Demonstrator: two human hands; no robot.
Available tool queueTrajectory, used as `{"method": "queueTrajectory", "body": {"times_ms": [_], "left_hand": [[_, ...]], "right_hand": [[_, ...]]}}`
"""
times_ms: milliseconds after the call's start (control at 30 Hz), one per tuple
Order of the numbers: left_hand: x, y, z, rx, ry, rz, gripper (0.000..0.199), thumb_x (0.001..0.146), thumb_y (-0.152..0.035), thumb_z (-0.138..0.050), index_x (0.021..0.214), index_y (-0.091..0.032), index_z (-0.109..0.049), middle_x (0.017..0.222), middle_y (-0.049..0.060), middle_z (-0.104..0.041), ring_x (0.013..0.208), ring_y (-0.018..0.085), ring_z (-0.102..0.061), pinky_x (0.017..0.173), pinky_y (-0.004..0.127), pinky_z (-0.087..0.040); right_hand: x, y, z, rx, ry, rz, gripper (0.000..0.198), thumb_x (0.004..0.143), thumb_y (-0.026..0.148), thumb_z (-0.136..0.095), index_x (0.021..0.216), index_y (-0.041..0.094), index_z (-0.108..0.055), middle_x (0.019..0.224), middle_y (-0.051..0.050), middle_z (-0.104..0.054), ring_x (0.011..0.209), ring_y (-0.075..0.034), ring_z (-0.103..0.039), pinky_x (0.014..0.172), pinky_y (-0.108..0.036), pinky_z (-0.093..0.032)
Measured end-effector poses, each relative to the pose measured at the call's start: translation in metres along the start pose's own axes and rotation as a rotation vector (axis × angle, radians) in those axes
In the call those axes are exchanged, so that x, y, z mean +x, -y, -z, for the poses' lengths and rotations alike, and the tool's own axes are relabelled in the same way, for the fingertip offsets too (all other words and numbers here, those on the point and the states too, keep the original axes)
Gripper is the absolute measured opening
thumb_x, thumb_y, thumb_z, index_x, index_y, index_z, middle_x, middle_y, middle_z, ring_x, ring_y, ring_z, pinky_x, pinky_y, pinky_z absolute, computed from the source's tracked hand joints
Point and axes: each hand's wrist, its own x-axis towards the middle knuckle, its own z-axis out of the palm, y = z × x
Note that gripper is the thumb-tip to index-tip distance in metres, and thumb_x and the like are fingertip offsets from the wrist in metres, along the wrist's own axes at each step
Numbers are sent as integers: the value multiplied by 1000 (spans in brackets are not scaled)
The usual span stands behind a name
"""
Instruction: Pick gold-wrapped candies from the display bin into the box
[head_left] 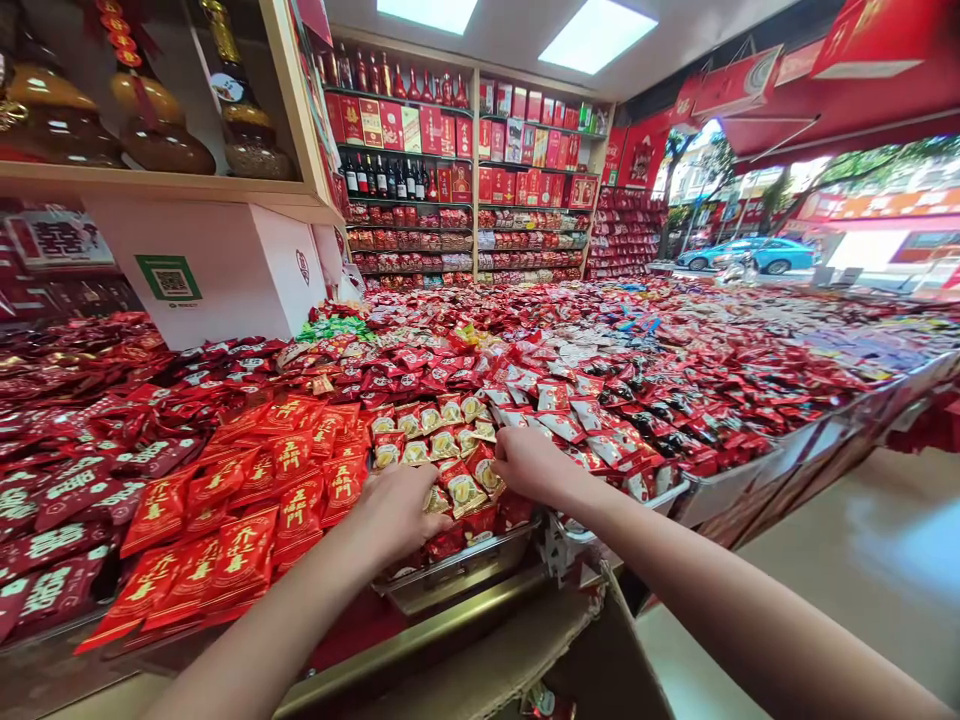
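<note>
Reaching: both bare arms stretched from the bottom edge of the view to the near edge of the candy counter (pixel 757 478).
Left hand: the left hand (pixel 396 512) lay knuckles up on the packets, fingers curled down among them; whether it pinched one I could not tell.
Right hand: the right hand (pixel 529 462) was closed in a loose fist over the same pile, fingertips hidden under it; a grip could not be made out.
Packets: the red-and-gold packets (pixel 442 445), each with a round gold picture, filled one bin at the counter's near edge, between and beyond the two hands, touching both.
Bin: its metal rim (pixel 465 560) showed just under the left hand.
Left neighbour: bright red packets (pixel 247 500) with gold characters lay in the next bin, just beside the left hand.
Right neighbour: red-and-white packets (pixel 592 430) lay just beside the right hand.
Box: a white box (pixel 217 280) with a green code sticker stood at the counter's far left.
Shelves: wall shelves (pixel 465 170) with red boxes and bottles stood behind the counter's far edge.
Street: a blue car (pixel 757 253) showed outside, far right.
</note>
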Motion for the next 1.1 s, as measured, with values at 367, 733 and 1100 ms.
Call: {"method": "queueTrajectory", "body": {"times_ms": [367, 733, 1100], "left_hand": [[0, 12, 5, -89, 23, -65, 24, 75, -35, -55, 94, -22, -60, 92, 7, -67, 88, 25, -58, 72, 31, -43], [5, 21, 0, -159, 49, -116, 22, 73, -40, -56, 83, -21, -59, 86, 5, -64, 81, 23, -56, 70, 30, -42], [12, 16, 1, -135, 72, -85, 20, 66, -38, -61, 74, -21, -54, 77, 2, -58, 73, 21, -54, 63, 30, -40]], "right_hand": [[5, -2, 6, -148, 150, 63, 20, 73, 16, -53, 86, 8, -66, 83, -18, -67, 78, -27, -62, 61, -30, -46], [7, 3, 11, -201, 161, 118, 28, 71, 5, -45, 91, 9, -66, 87, -18, -66, 84, -26, -62, 66, -30, -47], [10, 11, 24, -166, 283, 253, 30, 71, 23, -60, 99, 14, -63, 98, -12, -66, 90, -25, -60, 65, -27, -43]]}}
